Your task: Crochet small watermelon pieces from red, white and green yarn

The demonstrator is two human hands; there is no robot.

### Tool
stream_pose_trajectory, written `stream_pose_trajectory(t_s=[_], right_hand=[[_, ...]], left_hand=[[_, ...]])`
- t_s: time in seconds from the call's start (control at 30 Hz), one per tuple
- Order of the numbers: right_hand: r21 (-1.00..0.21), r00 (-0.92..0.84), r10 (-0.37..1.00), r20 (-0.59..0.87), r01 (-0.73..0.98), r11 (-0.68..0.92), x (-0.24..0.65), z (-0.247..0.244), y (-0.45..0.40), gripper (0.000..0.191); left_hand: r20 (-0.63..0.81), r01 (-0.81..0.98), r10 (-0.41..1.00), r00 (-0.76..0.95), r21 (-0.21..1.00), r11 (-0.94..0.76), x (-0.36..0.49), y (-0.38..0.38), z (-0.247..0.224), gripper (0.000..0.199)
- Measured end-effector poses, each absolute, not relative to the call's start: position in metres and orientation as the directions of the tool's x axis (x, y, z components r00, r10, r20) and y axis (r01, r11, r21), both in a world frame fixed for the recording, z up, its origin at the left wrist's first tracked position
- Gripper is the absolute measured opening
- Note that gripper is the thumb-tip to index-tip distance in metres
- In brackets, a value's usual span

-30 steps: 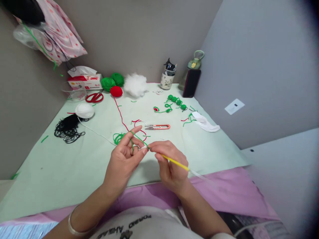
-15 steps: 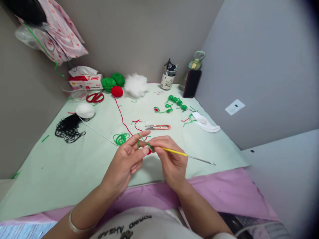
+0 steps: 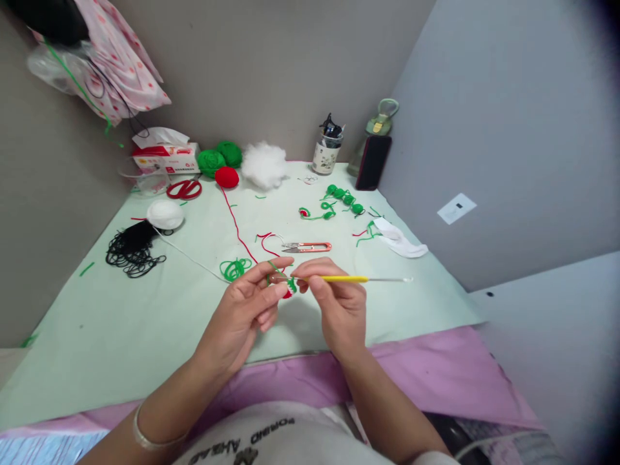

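Observation:
Pinched in my left hand [image 3: 247,303] is a small red, white and green crochet piece [image 3: 289,290], its green edge up. A strand of green yarn runs over the raised left forefinger. My right hand [image 3: 341,303] is closed round the yellow grip of a crochet hook [image 3: 345,279], which lies nearly level. The hook's working tip reaches left past the top of the piece, near the green strand; its other metal end points right. Beyond my left fingers lies a loose coil of green yarn [image 3: 235,269].
Orange thread snips [image 3: 310,247] lie just beyond my hands. Farther back are a red yarn ball [image 3: 227,177], green yarn balls [image 3: 211,163], white stuffing [image 3: 265,166] and red-handled scissors [image 3: 185,189]. A white yarn ball [image 3: 165,214] and black yarn [image 3: 135,248] lie left; green crocheted pieces [image 3: 348,200] lie right.
The hook has swung from sloping down to the right to nearly level, and its working tip now shows left of the piece. My right fingers have risen slightly.

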State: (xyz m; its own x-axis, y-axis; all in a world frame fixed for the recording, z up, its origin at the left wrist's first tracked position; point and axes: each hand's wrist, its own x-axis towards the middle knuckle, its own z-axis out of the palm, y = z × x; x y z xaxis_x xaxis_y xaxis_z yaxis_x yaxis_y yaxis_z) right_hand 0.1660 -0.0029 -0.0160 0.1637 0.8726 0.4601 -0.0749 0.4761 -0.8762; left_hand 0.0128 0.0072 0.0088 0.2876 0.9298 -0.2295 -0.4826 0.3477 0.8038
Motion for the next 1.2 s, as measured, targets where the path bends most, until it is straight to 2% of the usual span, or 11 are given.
stream_pose_trajectory(t_s=[0.07,0.3,0.47,0.6,0.67,0.77,0.87,0.93,1.0,1.1,1.2], right_hand=[[-0.883,0.149,0.878,0.454,-0.056,0.466,0.165,-0.016,-0.003,0.015],[-0.89,0.126,0.938,0.322,-0.297,0.346,0.17,-0.02,-0.001,0.02],[-0.857,0.131,0.848,0.514,0.039,0.513,0.17,-0.015,-0.009,0.02],[-0.556,-0.03,0.614,0.789,0.389,0.734,0.166,-0.017,-0.012,0.025],[-0.403,-0.092,0.512,0.854,0.504,0.764,0.164,-0.021,-0.012,0.029],[-0.295,-0.147,0.476,0.867,0.618,0.729,0.163,-0.026,-0.01,0.033],[-0.437,-0.061,0.548,0.834,0.533,0.725,0.165,-0.024,-0.009,0.031],[-0.644,0.092,0.656,0.749,0.334,0.689,0.167,-0.019,-0.007,0.027],[-0.768,0.17,0.749,0.641,0.132,0.627,0.167,-0.014,-0.006,0.023],[-0.792,0.119,0.784,0.61,0.052,0.608,0.165,-0.012,-0.004,0.019],[-0.753,0.092,0.749,0.656,0.151,0.64,0.164,-0.017,-0.005,0.022]], left_hand=[[-0.215,-0.446,0.935,0.284,0.833,0.327,0.014,0.005,0.008,0.033],[-0.184,-0.399,0.934,0.307,0.866,0.302,0.01,0.005,0.009,0.031],[-0.13,-0.346,0.963,0.237,0.915,0.209,0.01,0.004,0.004,0.028],[-0.036,-0.248,0.993,0.114,0.967,0.063,0.012,0.001,-0.006,0.03],[-0.019,-0.255,0.995,0.093,0.966,0.043,0.013,0.0,-0.007,0.039],[-0.13,-0.4,0.972,0.197,0.894,0.201,0.014,0.002,-0.002,0.052],[-0.288,-0.505,0.891,0.351,0.743,0.439,0.011,0.008,0.006,0.049],[-0.319,-0.53,0.876,0.363,0.702,0.475,0.009,0.011,0.011,0.046],[-0.301,-0.529,0.893,0.334,0.724,0.442,0.007,0.011,0.013,0.045],[-0.251,-0.486,0.915,0.316,0.785,0.384,0.01,0.008,0.014,0.046],[-0.219,-0.457,0.938,0.27,0.828,0.324,0.015,0.004,0.012,0.047]])
